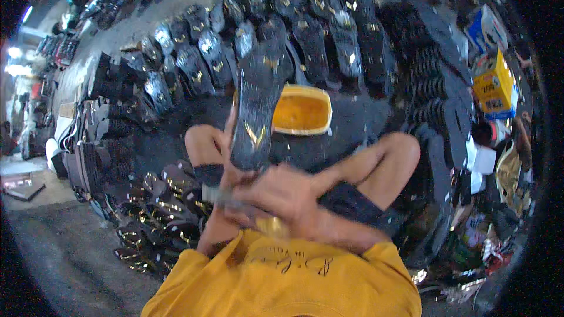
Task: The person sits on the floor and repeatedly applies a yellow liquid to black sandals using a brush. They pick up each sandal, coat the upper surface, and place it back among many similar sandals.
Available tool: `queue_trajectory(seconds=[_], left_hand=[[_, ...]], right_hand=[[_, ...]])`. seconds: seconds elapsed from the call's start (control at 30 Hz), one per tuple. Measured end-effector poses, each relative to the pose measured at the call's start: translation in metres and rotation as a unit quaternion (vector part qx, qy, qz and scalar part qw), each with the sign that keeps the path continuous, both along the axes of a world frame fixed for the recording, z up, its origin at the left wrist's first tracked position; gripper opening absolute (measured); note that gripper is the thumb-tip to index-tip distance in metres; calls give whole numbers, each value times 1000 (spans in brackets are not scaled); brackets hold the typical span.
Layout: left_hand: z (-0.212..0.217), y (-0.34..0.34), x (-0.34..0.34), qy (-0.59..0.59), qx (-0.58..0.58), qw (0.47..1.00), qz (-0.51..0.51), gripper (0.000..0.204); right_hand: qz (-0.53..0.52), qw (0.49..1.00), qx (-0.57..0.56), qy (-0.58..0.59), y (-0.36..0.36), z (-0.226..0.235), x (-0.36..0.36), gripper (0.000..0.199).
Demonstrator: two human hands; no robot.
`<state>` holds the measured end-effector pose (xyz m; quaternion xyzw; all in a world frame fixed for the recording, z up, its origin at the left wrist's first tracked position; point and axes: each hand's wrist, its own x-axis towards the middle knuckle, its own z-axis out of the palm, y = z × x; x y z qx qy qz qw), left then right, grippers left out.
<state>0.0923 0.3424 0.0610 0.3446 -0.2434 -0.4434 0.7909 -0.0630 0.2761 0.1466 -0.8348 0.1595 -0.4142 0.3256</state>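
one yellow shirt (282,276) fills the near edge of my head view. just past it, the left hand (235,177) and the right hand (288,191) run together in a blur; from where i sit i cannot tell whether either grip is wide, narrow or closed. the dark sole (258,97) stretches away right in front of them, long and glossy, its near end meeting the blurred hands, a gold-toned mark low on its face. bent knees (399,149) frame it on both sides. on my left, dark sandals (158,217) with gold fittings lie heaped. a yellow tub (302,131), orange inside, sits on the dark floor (361,120) behind the sole and to its right. stacks of dark soles (426,76) bank up on either side, and a yellow carton (489,82) stands amid clutter on the right. farther out, shiny soles (346,41) lie in rows, and bright lamps (14,53) glow far left.
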Motion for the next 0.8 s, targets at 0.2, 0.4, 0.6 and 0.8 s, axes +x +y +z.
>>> queue_trajectory(seconds=[0.2, 0.4, 0.6, 0.8], left_hand=[[31, 10, -8, 152, 139, 972, -115, 59], [99, -22, 128, -113, 135, 966, 188, 44], [26, -219, 409, -45, 236, 967, 90, 46], [-132, -332, 476, 155, 324, 921, 151, 34]], right_hand=[[-183, 969, 163, -9, -114, 8, 23, 23], [-365, 917, 157, 22, -167, -71, -34, 29], [-365, 883, 286, 70, -165, -124, -25, 21], [-386, 889, 237, 66, -175, -160, -44, 24]])
